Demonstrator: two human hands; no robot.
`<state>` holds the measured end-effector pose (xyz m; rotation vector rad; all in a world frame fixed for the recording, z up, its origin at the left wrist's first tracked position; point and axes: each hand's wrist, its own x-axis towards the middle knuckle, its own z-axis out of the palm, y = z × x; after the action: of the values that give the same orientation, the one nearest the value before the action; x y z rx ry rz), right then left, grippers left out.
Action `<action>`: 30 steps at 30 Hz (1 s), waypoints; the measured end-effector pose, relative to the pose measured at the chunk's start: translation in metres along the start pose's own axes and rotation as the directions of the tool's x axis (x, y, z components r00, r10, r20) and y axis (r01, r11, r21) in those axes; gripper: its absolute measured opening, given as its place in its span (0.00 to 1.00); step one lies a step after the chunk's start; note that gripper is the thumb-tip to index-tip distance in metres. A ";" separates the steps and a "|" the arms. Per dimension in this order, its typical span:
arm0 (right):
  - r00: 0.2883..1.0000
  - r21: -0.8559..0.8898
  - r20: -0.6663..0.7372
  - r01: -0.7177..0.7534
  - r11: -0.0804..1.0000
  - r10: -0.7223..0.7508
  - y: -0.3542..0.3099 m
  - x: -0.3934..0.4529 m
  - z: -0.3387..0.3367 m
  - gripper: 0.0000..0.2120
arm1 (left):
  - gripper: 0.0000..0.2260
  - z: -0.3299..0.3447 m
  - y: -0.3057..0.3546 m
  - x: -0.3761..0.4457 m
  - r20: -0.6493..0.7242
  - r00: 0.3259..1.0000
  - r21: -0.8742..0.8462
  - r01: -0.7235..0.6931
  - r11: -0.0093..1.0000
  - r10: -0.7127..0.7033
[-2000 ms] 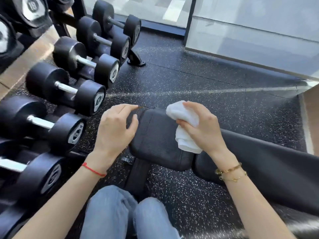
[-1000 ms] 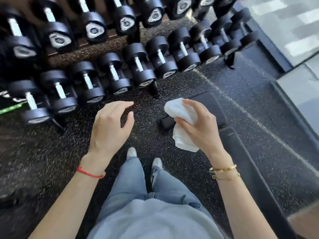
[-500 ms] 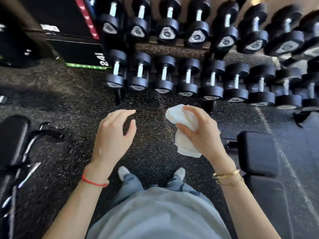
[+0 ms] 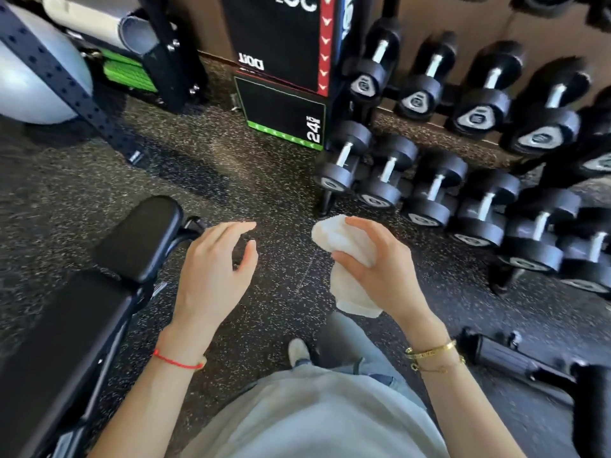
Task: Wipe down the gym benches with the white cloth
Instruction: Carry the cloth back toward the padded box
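since view swung left, bench (image 4: 66,325) beside left hand (image 4: 211,276).

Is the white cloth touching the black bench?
No, the crumpled white cloth is held up in the right hand, apart from the black padded bench at the left.

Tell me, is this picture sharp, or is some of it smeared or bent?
Head view: the hands and the white cloth look fairly sharp; the dumbbells at right are smeared by motion blur; the wide lens bows the edges, so the black bench and the perforated rack upright lean; lighting is bright, with no strong glare.
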<state>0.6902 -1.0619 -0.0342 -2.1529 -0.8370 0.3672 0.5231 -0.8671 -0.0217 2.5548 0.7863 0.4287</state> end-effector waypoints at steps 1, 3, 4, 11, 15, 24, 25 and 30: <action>1.000 0.003 0.015 0.007 1.000 -0.007 -0.005 0.012 0.007 0.25 | 0.13 -0.003 -0.011 0.007 -0.003 1.000 0.003 0.018 1.000 -0.018; 0.999 -0.004 0.042 0.022 1.000 -0.022 -0.013 0.038 0.019 0.25 | 0.13 -0.007 -0.029 0.024 -0.013 0.999 0.007 0.053 0.999 -0.053; 0.998 -0.010 0.054 0.032 0.999 -0.031 -0.017 0.051 0.025 0.25 | 0.13 -0.009 -0.037 0.034 -0.020 0.997 0.009 0.068 0.998 -0.068; 0.991 -0.032 0.104 0.088 0.996 -0.085 -0.035 0.177 0.062 0.25 | 0.13 -0.015 -0.090 0.137 -0.041 0.989 0.008 0.146 0.989 -0.145; 0.990 -0.019 0.098 0.100 0.995 -0.097 -0.045 0.263 0.074 0.25 | 0.12 -0.018 -0.113 0.217 -0.043 0.986 0.010 0.161 0.987 -0.161; 0.985 0.006 0.090 0.149 0.989 -0.149 -0.080 0.473 0.091 0.24 | 0.13 -0.036 -0.169 0.405 -0.112 0.977 0.007 0.183 0.983 -0.181; 0.984 0.009 0.091 0.152 0.988 -0.152 -0.085 0.491 0.093 0.24 | 0.13 -0.038 -0.175 0.422 -0.116 0.977 -0.002 0.182 0.983 -0.181; 0.986 0.006 0.070 0.151 0.988 -0.151 -0.103 0.573 0.115 0.24 | 0.13 -0.040 -0.212 0.504 -0.095 0.979 -0.022 0.179 0.984 -0.180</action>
<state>1.0111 -0.5627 -0.0245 -2.0698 -1.0333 0.3674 0.8088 -0.3994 -0.0086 2.4387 1.0358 0.5006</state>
